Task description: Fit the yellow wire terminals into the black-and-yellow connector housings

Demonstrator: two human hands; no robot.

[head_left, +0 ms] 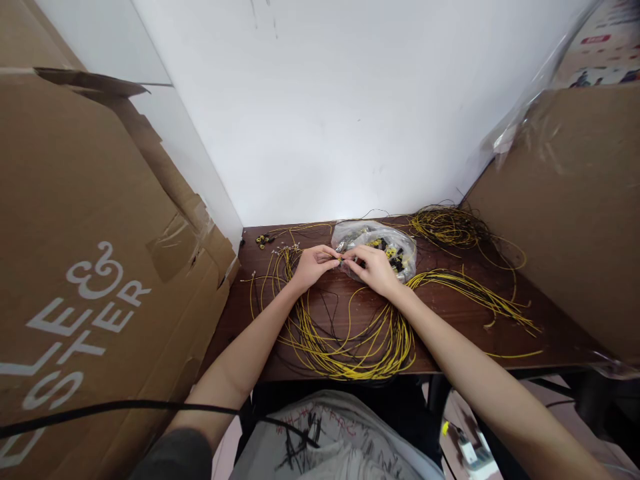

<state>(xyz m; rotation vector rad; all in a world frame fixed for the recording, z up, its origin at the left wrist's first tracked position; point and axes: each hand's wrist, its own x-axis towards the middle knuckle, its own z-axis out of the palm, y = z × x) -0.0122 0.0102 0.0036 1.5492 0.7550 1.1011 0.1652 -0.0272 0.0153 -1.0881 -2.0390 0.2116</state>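
Note:
Both hands meet over the table's middle, fingertips pinched around a small dark and yellow piece (pixel 341 260), perhaps a wire end; its details are too small to make out. My left hand (pixel 313 267) grips it from the left, my right hand (pixel 374 267) from the right. Just behind the right hand lies a clear plastic bag (pixel 407 250) with several small black and yellow parts. Below the hands, a large looped bundle of yellow and black wires (pixel 350 367) spreads to the table's front edge, passing under the right forearm.
On the brown table (pixel 450 320), a tangle of wires (pixel 445 227) sits at the back right and loose wire ends (pixel 500 307) fan rightward. Small black and yellow parts (pixel 264 240) lie back left. Cardboard boxes flank both sides (pixel 100 200), (pixel 565 233); a white wall (pixel 340 120) stands behind.

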